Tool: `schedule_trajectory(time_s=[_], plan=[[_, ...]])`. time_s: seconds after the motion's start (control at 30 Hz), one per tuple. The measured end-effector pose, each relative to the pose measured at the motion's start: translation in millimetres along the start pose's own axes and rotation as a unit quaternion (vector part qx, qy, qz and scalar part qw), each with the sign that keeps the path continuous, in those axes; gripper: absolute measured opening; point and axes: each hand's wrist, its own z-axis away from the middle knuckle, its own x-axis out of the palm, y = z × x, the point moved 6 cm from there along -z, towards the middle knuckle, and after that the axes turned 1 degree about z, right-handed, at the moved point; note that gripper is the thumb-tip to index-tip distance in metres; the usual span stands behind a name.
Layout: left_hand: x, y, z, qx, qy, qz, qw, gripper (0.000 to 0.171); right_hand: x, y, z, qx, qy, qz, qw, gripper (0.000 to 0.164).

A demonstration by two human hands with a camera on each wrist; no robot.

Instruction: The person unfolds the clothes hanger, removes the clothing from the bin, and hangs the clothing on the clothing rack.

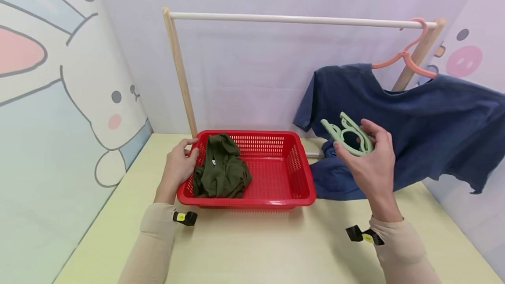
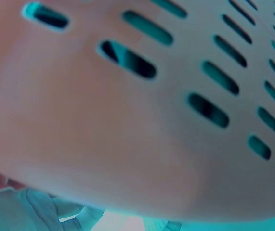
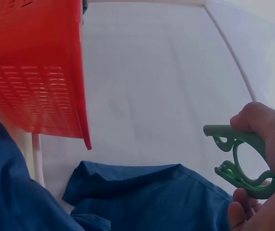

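My left hand [image 1: 179,163] grips the left rim of a red plastic basket [image 1: 245,202], thumb over the edge. In the left wrist view the slotted basket wall [image 2: 103,125] fills nearly everything and hides the fingers. Bunched in the basket's left half lies a dark green garment [image 1: 226,172] with a small white label. Right of the basket, my right hand [image 1: 378,163] holds a folded light green folding hanger [image 1: 355,137] up in front of a navy T-shirt [image 1: 351,86]. The right wrist view shows the hanger [image 3: 250,190] between thumb and fingers, its arms folded together.
A rack with wooden posts [image 1: 179,62] and a white rail [image 1: 284,19] stands behind the basket. On its right end, a pink hanger [image 1: 420,69] carries the navy T-shirt, whose lower part spreads onto the pale yellow table [image 1: 252,249]. Cartoon-printed walls [image 1: 102,73] stand on both sides.
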Motion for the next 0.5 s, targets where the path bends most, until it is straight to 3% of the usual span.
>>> schedule_trajectory(time_s=[0.23, 0.5], plan=[[-0.4, -0.4, 0.6, -0.002, 0.001, -0.001, 1.0, 0.048, 1, -7, -7, -0.037, 0.05, -0.024, 0.998, 0.081], [-0.9, -0.8, 1.5, -0.002, -0.002, 0.002, 1.0, 0.05, 7, -13, -11, -0.063, 0.069, -0.062, 0.994, 0.08]])
